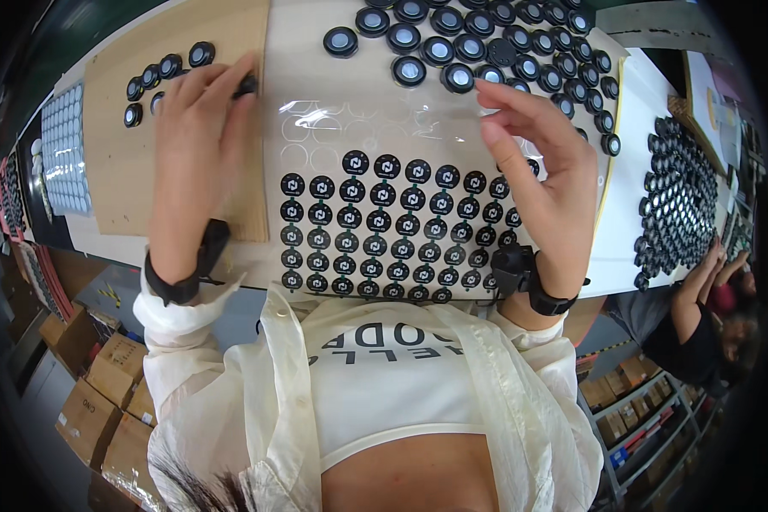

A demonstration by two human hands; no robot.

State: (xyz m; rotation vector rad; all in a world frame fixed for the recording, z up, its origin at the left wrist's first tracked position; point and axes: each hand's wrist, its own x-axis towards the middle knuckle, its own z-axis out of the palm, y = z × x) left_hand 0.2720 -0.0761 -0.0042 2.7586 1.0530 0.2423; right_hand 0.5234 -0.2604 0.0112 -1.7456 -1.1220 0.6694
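Observation:
My left hand point(198, 124), slightly blurred, is over a brown cardboard sheet point(115, 200). Between its thumb and index finger it pinches a black round part point(246, 86), mostly covered by the fingers. Several black round parts with grey centres point(171, 66) lie on the cardboard beside that hand. My right hand point(546, 158) is open, its thumb and fingers apart with nothing between them. It hovers by the near edge of a large group of similar black round parts point(436, 49). Between my hands lies a clear plastic sheet point(311, 128) with rows of black printed discs point(378, 220) on its nearer part.
A pale tray of round whitish pieces point(65, 149) stands at the far left. On the right, many more black round parts point(678, 200) cover a white surface, where another person's hands point(715, 253) are. Cardboard boxes point(115, 369) sit below the table's left side.

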